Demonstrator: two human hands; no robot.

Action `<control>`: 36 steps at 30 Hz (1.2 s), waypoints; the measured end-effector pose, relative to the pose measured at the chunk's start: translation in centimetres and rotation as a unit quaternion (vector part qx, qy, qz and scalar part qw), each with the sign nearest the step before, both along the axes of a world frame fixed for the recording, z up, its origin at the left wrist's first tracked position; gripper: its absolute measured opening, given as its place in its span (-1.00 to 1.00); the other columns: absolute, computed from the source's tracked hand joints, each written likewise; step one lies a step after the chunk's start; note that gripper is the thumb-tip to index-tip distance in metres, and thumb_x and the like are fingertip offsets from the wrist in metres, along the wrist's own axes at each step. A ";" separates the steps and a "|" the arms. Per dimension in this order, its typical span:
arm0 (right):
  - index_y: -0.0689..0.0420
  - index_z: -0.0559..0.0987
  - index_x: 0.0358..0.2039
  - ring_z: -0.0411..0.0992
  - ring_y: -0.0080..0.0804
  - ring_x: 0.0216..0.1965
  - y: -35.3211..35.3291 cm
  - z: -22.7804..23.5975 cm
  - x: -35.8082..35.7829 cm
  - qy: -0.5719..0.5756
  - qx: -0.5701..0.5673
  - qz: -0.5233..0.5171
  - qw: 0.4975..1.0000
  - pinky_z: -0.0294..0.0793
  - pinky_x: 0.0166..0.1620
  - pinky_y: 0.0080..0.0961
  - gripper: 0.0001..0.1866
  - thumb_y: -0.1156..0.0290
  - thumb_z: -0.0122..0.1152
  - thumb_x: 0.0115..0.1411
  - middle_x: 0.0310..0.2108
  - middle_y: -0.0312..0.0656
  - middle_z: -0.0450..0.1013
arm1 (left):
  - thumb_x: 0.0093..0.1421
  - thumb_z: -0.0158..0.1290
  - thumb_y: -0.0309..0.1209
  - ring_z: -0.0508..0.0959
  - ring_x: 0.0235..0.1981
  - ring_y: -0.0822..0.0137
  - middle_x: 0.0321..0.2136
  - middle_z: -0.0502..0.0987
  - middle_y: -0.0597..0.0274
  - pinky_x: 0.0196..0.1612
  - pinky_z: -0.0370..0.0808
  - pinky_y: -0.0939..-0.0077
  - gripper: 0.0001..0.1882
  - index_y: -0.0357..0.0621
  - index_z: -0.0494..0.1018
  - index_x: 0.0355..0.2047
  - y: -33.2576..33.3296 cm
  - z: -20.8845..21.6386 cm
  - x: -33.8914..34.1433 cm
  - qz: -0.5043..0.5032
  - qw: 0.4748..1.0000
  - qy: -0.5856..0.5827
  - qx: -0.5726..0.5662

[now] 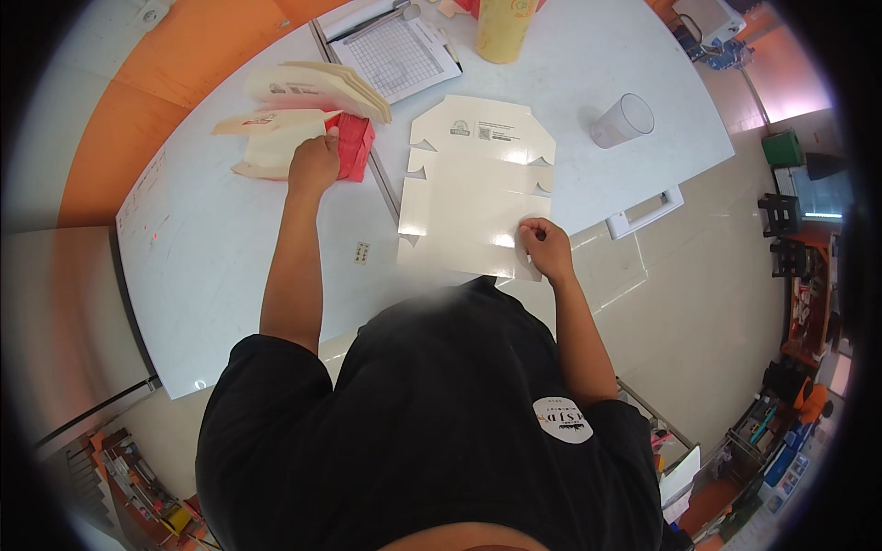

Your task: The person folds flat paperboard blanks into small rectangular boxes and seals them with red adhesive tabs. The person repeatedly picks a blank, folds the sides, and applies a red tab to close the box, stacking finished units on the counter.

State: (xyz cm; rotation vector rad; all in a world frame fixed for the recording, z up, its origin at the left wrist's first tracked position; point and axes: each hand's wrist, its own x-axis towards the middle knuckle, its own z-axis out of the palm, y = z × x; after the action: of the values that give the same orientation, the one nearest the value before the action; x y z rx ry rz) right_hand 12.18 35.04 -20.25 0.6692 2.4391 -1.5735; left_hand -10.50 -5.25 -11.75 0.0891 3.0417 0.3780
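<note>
A flat cream cardboard box blank (pixel 469 197) with slotted side edges and small dark print lies at the table's front edge, partly overhanging it. My right hand (pixel 548 248) pinches its lower right edge between thumb and curled fingers. To the left, my left hand (pixel 314 165) is closed on the near side of a cream-and-red folded carton (pixel 285 138); its thumb lies against the red part, and the fingertips are hidden. Just behind it leans a stack of cream cardboard pieces (pixel 322 84), fanned at the right end.
A clipboard with a gridded sheet (pixel 390 57) lies at the back, beside a tall yellow container (pixel 505 29). A clear plastic cup (pixel 625 121) stands on the right of the white table (pixel 220 243). A small printed sticker (pixel 362 253) lies nearer me. Stools (pixel 779 213) stand far right.
</note>
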 end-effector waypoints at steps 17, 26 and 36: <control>0.15 0.68 -0.23 0.52 -0.48 -0.36 -0.6 0.6 0.0 -0.010 0.055 -0.012 0.998 0.52 -0.19 -0.48 -0.79 0.30 0.28 0.23 -0.42 -0.27 0.59 | 0.32 0.06 -0.14 0.60 -0.03 -0.16 -0.04 0.57 -0.23 0.06 0.53 0.05 -0.38 -0.24 0.27 0.27 4.5 -1.1 1.3 0.005 0.999 -0.006 0.054; 0.35 0.45 0.14 0.46 -0.15 -0.02 -2.4 0.8 2.7 0.105 0.344 -0.097 0.928 0.52 0.02 -0.28 -0.40 0.32 0.42 0.16 0.10 0.06 0.37 | 0.14 0.30 -0.23 0.42 0.21 -0.14 0.17 0.41 -0.19 0.26 0.37 0.09 -0.22 -0.32 0.23 0.27 6.2 -2.3 4.5 -0.033 0.979 0.152 0.132; 0.32 0.34 0.24 0.37 0.02 0.20 -4.6 5.0 1.5 0.099 0.097 -0.066 0.988 0.27 0.29 -0.07 -0.33 0.37 0.35 0.17 0.14 0.11 0.40 | 0.27 0.06 0.06 -0.09 0.47 -0.34 0.46 -0.05 -0.25 0.44 -0.12 -0.25 -0.10 -0.31 0.10 0.41 14.6 -8.4 16.9 -0.318 0.945 0.001 0.077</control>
State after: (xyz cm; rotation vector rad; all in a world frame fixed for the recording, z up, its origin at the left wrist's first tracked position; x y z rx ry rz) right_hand 13.71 30.41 -15.26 0.7516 2.7738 -1.5292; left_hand 6.38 9.34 -20.16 1.0404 2.7588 0.5432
